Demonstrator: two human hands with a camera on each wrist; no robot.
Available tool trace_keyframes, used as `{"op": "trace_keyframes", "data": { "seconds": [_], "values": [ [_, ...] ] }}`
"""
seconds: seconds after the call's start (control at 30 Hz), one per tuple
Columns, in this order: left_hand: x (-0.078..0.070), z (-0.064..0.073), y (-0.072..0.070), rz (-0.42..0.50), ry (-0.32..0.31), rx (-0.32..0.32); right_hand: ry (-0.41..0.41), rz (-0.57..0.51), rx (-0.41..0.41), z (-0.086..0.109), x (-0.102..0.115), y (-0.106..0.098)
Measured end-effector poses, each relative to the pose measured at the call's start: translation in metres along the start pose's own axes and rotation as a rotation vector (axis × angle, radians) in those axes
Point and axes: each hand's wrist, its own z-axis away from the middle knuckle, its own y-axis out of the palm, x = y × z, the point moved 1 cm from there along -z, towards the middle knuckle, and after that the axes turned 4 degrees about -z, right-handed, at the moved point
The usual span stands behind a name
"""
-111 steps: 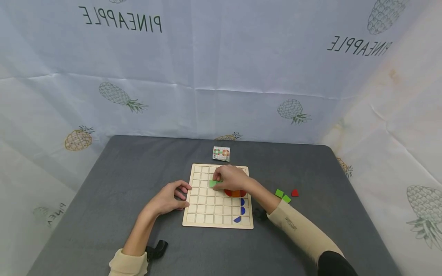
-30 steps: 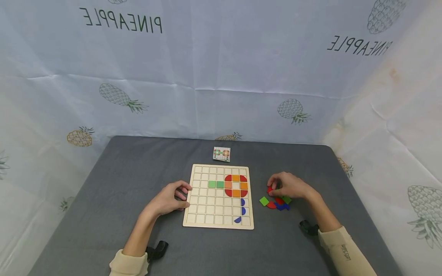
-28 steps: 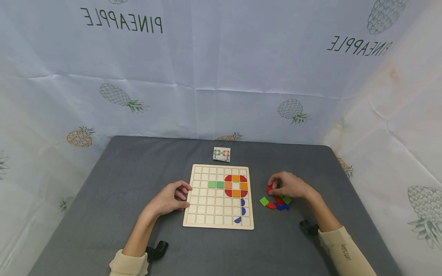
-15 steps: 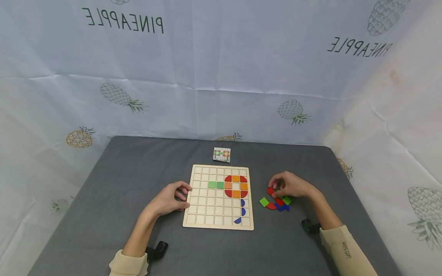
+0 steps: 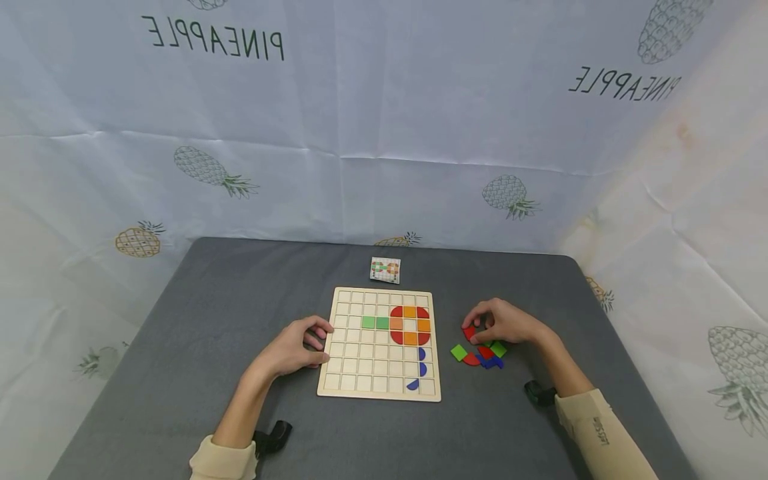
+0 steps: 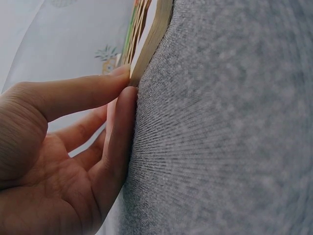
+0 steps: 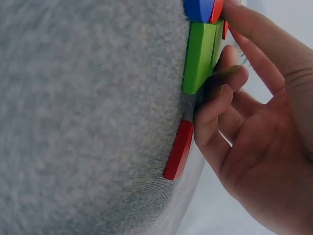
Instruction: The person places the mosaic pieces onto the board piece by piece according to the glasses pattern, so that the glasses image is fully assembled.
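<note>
Right hand (image 5: 507, 321) at a red piece (image 5: 470, 333), left hand (image 5: 291, 347) at the gridded board (image 5: 366, 367)

A grey counter (image 5: 240, 287) spreads beneath both hands' fingers and runs well past them to its far edge, where white cloth (image 5: 336, 100) printed with pineapples hangs.

The left fingers are relaxed and slightly bent, thumb and a fingertip touching the board's left edge apart from each other. The right fingers are bent, with thumb and fingertip at two sides of the red piece; whether they pinch it, I cannot tell. They partly hide it, so its long axis is unclear.

Between the right fingers and the board's right edge runs a strip of counter; more grey surface lies outward of each hand.

The board lies flat to the right of the left fingers, its side edges pointing away from the person. On it, two green squares (image 5: 375, 323) extend from a red-and-orange ring (image 5: 410, 339) toward the left fingers. A loose green square (image 5: 459, 352), turned cornerwise, and blue pieces (image 5: 491, 363) lie nearer the person than the right fingertips.
</note>
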Motion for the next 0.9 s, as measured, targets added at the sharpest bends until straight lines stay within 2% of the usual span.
{"op": "trace_keyframes", "data": {
  "seconds": [0.23,0.53,0.9],
  "values": [
    [0.0,0.001,-0.002,-0.011,0.01,-0.008,-0.052,0.012,-0.017,-0.001,-0.001,0.002],
    [0.002,-0.001,0.0,-0.013,-0.008,0.001,-0.067,0.022,-0.032,-0.003,0.001,0.003],
    [0.002,-0.001,0.001,-0.016,-0.012,-0.005,-0.071,0.063,-0.09,-0.018,0.033,0.01]
  ]
}}
